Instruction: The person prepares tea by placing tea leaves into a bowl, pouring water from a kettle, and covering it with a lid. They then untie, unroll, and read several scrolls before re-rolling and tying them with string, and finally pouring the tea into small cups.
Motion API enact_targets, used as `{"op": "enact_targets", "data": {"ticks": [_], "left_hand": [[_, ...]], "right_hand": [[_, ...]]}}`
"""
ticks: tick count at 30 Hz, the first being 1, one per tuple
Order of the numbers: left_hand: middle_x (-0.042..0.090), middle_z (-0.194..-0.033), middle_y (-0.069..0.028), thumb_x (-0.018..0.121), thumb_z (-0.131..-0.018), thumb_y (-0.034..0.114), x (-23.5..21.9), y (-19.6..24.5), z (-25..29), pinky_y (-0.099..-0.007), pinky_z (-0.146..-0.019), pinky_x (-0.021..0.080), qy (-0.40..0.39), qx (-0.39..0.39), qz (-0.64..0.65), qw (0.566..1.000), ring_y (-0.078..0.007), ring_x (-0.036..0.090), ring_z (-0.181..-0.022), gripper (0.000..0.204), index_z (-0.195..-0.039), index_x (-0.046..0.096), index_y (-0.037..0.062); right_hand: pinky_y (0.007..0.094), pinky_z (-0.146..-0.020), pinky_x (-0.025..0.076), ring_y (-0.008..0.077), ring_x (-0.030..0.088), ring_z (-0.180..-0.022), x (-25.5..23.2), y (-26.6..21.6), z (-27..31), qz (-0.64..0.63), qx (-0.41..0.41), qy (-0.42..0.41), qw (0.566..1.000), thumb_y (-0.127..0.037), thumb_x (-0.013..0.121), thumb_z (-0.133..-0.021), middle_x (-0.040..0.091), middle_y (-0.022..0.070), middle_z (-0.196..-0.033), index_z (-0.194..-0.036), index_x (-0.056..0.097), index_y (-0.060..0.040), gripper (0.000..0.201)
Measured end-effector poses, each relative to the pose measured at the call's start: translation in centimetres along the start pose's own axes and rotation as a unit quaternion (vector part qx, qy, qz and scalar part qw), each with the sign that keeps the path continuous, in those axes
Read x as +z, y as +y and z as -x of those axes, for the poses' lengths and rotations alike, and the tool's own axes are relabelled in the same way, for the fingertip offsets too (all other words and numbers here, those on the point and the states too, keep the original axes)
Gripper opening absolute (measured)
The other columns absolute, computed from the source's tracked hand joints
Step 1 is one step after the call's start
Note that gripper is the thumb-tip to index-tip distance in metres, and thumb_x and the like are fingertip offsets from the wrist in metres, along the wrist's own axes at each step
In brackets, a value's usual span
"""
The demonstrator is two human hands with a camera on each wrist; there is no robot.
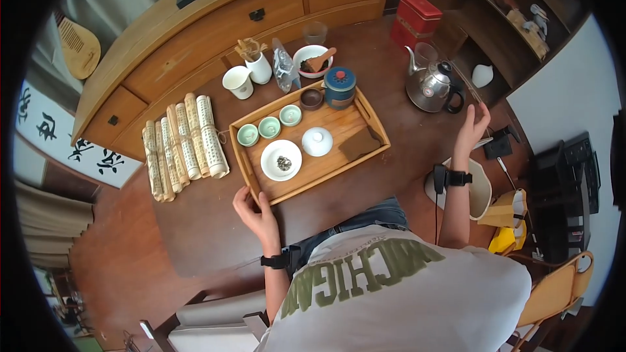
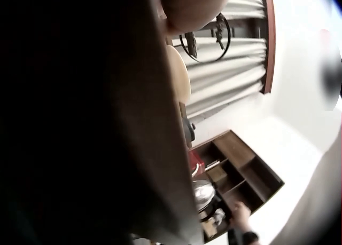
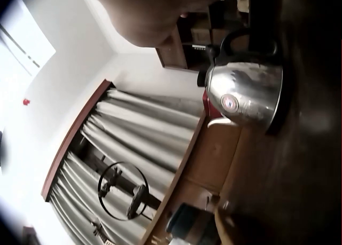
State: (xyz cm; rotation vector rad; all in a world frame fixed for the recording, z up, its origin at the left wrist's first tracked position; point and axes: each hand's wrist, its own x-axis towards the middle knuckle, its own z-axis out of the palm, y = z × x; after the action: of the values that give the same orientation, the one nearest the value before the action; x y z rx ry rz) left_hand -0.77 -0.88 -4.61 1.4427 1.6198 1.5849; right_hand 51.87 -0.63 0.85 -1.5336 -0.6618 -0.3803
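My left hand (image 1: 255, 212) rests by the near left corner of a wooden tea tray (image 1: 313, 191), fingertips right at its edge. In the left wrist view its fingers are mostly out of frame. The tray carries a white gaiwan bowl (image 1: 270, 156) with dry tea leaves (image 1: 283, 163), its white lid (image 1: 317, 143), several pale green cups, a dark small cup (image 1: 312, 98), a blue tea canister (image 1: 340, 88) and a brown cloth (image 1: 360, 144). My right hand (image 1: 471, 132) is raised beside the steel kettle (image 1: 430, 87), fingers loosely bent, apart from the kettle's black handle (image 3: 251, 39).
Rolled bamboo scrolls (image 1: 186, 143) lie left of the tray. Behind it stand a white pitcher (image 1: 237, 83), a white tool vase (image 1: 259, 68), and a bowl with a wooden scoop (image 1: 317, 62). A red tin (image 1: 415, 19) is at the back right; a bin (image 1: 481, 189) stands below my right arm.
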Motion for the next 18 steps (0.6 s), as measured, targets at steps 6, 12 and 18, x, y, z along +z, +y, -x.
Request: {"op": "enact_targets", "data": {"ticks": [6,12,18], "left_hand": [[0.054,-0.128,-0.0107,0.067,-0.098,0.004,-0.4,-0.6,0.1,-0.0331,-0.088,0.052,-0.003,-0.015,-0.027,1.000,-0.0192,0.060,-0.103,0.032,-0.128,0.057,-0.0006],[0.055,-0.127,-0.0102,0.067,-0.097,0.004,-0.3,-0.3,0.1,-0.0323,-0.086,0.051,-0.001,-0.025,-0.021,0.999,-0.0186,0.060,-0.101,0.032,-0.127,0.057,0.0000],[0.055,-0.126,-0.0102,0.068,-0.096,0.001,-0.4,-0.6,0.0,-0.0318,-0.088,0.051,0.000,-0.011,-0.033,0.999,-0.0194,0.061,-0.103,0.033,-0.127,0.057,-0.0002]], "right_hand": [[0.0273,-0.085,0.048,0.0130,0.062,-0.097,2.7,4.6,-4.2,-0.118,0.199,-0.049,0.972,-0.043,0.053,-0.108,0.069,0.0059,-0.104,-0.110,0.071,-0.0025,0.044],[0.0255,-0.060,0.043,0.0117,0.055,-0.062,3.1,6.4,-8.1,-0.136,0.301,-0.166,0.929,-0.058,0.052,-0.104,0.060,-0.0008,-0.068,-0.079,0.065,-0.0075,0.058],[0.0251,-0.041,0.026,0.0083,0.040,-0.040,4.3,7.6,-6.7,-0.217,0.353,-0.199,0.888,-0.057,0.056,-0.103,0.048,-0.0023,-0.052,-0.061,0.054,-0.0118,0.062]]}}
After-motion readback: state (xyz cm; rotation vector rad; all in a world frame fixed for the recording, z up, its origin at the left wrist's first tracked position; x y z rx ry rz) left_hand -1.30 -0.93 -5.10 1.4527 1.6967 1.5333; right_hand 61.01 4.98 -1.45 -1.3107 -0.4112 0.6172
